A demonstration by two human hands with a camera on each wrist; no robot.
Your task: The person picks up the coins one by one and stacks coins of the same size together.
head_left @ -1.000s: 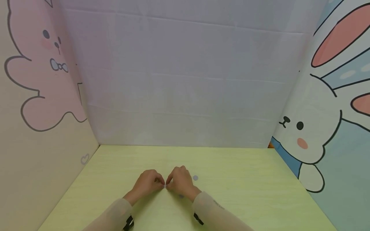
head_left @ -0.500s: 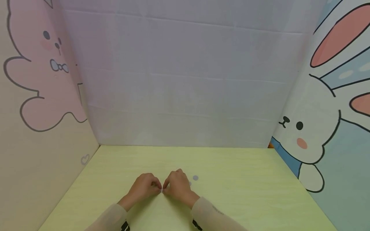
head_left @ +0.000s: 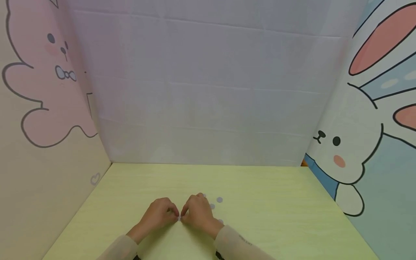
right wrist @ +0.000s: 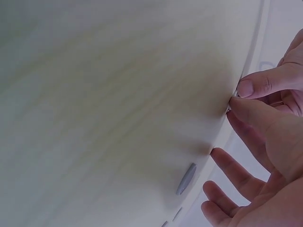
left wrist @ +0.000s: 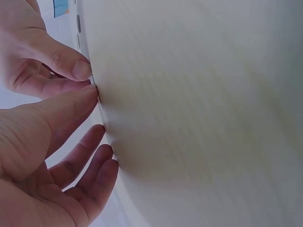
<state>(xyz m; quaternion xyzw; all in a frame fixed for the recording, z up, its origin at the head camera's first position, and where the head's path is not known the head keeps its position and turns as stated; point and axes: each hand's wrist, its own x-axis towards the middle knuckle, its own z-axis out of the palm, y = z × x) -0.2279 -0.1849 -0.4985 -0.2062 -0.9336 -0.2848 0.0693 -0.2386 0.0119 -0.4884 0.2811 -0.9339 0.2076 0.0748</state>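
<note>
Near the front middle of the yellow-green bench [head_left: 266, 202], a tiny pale piece [head_left: 179, 218] is pinched between both hands. The left hand [head_left: 160, 213] and right hand [head_left: 197, 213] are closed narrowly on it, thumb and forefinger tips meeting, other fingers loosely spread. Small grey discs [head_left: 219, 199] are seen lying just beyond the right hand. Judged risks: the piece could be dropped or flicked away if either pinch slackens, since so little is gripped; the discs could be brushed by the right hand. Its orientation and long axis cannot be told; too little is exposed.
</note>
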